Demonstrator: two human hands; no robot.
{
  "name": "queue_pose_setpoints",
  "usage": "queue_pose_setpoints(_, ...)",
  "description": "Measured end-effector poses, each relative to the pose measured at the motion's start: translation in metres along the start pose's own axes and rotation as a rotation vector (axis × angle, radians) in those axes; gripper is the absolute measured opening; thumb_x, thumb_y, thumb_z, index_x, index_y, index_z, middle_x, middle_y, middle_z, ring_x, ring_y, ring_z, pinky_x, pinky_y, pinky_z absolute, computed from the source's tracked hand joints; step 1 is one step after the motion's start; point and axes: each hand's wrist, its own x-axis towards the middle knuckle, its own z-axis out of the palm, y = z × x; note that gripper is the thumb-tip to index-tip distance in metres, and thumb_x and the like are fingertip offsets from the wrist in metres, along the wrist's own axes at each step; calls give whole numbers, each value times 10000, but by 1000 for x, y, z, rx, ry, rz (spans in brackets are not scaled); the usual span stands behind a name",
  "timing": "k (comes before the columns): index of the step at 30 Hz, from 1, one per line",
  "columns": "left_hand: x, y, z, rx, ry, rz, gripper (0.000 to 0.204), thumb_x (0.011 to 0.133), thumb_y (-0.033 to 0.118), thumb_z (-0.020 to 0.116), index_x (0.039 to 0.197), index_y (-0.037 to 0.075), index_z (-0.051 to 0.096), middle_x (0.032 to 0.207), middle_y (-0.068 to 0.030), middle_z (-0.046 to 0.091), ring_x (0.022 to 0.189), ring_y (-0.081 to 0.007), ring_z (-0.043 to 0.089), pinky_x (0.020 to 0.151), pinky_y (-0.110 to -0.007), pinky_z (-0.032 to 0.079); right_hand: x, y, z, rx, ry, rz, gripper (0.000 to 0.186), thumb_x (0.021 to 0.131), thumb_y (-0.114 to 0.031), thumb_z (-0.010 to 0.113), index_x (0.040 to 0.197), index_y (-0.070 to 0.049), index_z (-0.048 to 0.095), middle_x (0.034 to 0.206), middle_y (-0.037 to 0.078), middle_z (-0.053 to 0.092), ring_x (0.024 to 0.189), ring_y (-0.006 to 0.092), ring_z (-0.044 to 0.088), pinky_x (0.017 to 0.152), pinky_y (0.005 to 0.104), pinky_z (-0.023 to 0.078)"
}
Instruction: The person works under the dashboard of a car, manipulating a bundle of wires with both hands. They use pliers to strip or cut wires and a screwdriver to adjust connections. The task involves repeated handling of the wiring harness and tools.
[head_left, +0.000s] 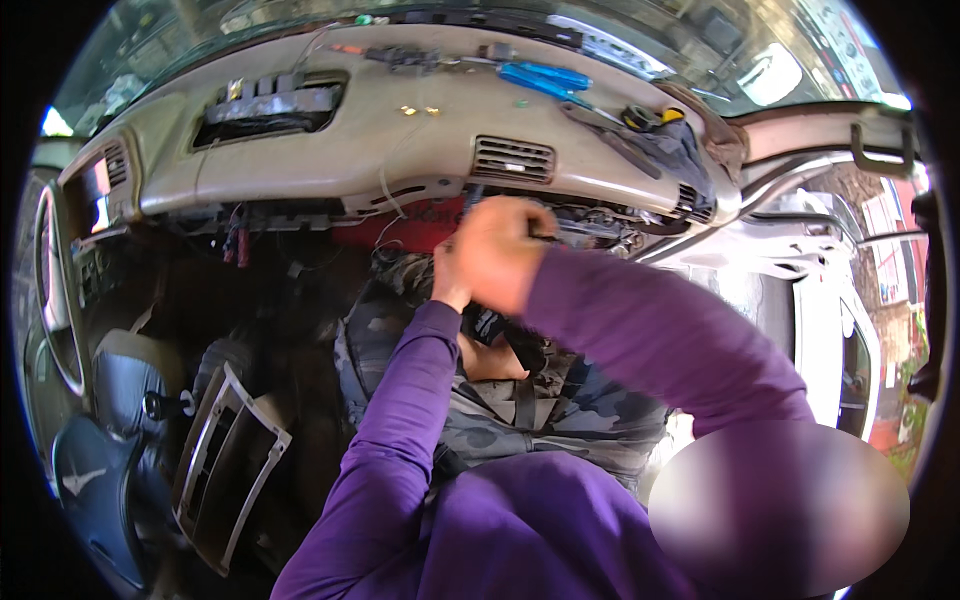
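In the head view, my right hand (pixel 503 250) is raised at the lower middle of the car dashboard (pixel 390 150), just below the centre vent (pixel 512 157), fingers curled on something I cannot make out. My left hand (pixel 450 270) is just behind it and to the left, its fingers mostly hidden by my right hand. A red panel or object (pixel 375 233) with dark lettering lies behind my hands, under the dash edge. Loose wires (pixel 238 245) hang to the left. Below my hands are camouflage-clad legs (pixel 600 410) and some bare skin (pixel 490 362), perhaps a foot.
Blue-handled tools (pixel 540 77), a dark cloth (pixel 670 165) and a yellow-black roll (pixel 650 117) lie on the dash. An open recess (pixel 215 135) holds connectors. A gear lever (pixel 170 405) and loose trim frame (pixel 260 450) are left, an open door (pixel 830 330) right.
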Motion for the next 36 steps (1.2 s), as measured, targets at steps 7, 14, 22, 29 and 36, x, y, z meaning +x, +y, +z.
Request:
queue_pose_setpoints(7,-8,-39,-7,-252,-10,-503,221,855,-3,664,1073,3,700,956,-91,723,858,-192,686,776,-319,548,10,-18,-20,-81,-194,-87,354,841,-201,694,1159,-55,751,1126,129,739,1028,355,695,743,694,541)
queue_pose_setpoints(14,-21,-103,27,-488,119,-561,117,889,58,706,877,7,601,782,-84,671,574,-139,601,511,-290,483,-26,104,93,542,-153,-47,235,903,-237,663,980,-30,745,1032,212,732,965,385,713,822,485,569)
queue_pose_setpoints(22,-24,-101,24,-311,216,-563,167,964,144,653,898,-6,623,730,-80,683,520,-133,556,490,-295,452,-19,97,178,774,109,-190,286,961,-297,603,995,-19,660,949,219,705,912,445,672,796,528,533)
queue_pose_setpoints(29,-16,-98,10,-288,102,-594,223,976,164,621,858,-20,661,702,-83,662,503,-137,551,487,-310,434,-7,96,176,783,72,-215,308,981,-319,589,1020,-17,634,1019,202,681,963,423,661,853,515,522)
queue_pose_setpoints(36,-5,-94,-1,-489,53,-752,256,980,175,587,818,-9,660,696,-90,653,495,-161,565,502,-312,486,21,109,187,838,63,-360,316,987,-314,600,1041,-2,618,1017,211,668,984,425,653,864,510,514)
